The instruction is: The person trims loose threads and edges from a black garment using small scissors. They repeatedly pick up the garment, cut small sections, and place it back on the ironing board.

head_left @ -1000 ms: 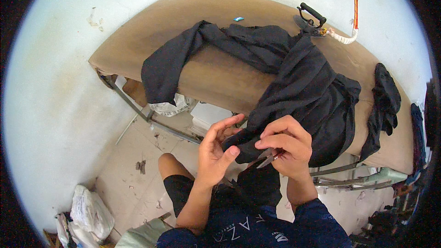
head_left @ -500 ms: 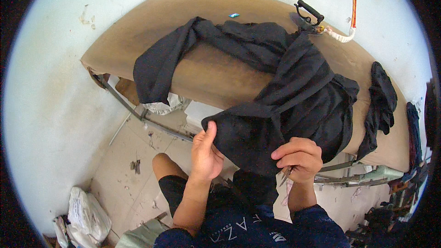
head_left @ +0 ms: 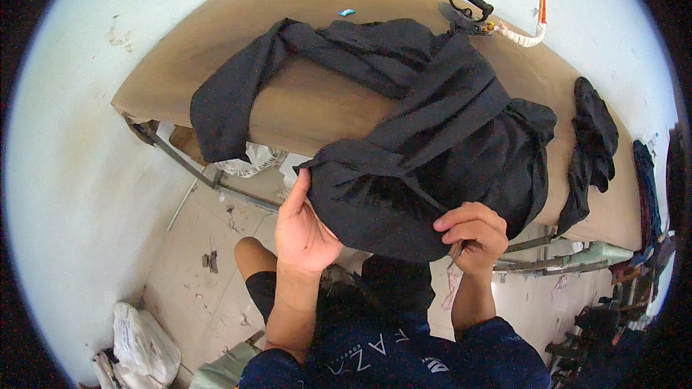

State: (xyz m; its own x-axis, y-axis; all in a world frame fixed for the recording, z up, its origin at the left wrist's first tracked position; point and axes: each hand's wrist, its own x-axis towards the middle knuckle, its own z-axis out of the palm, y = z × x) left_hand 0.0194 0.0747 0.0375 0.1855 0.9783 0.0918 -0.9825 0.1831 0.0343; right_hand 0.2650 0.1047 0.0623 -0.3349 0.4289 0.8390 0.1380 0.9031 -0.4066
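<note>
A large black garment (head_left: 461, 130) lies bunched over the tan padded table, its near part lifted over the front edge toward me. At its left corner, my left hand (head_left: 306, 238) pinches the cloth between thumb and fingers, palm turned up. My right hand (head_left: 474, 234) is closed on the near right edge of the same cloth. Below its fingers sticks out a small pointed metal tool (head_left: 454, 253), perhaps thread snips, mostly hidden in the palm. Between my hands the cloth hangs in a loose curve.
An iron (head_left: 468, 11) with a black handle and wrapped cord stands at the back of the padded table (head_left: 317, 115). Another dark cloth (head_left: 595, 140) lies at the right. White plastic bags (head_left: 144, 346) sit on the floor at lower left. Metal table legs (head_left: 184, 158) show below.
My left hand has shifted left and slightly up, drawing the cloth wider. The right hand stays on its edge, a little higher. The whole view has shifted slightly.
</note>
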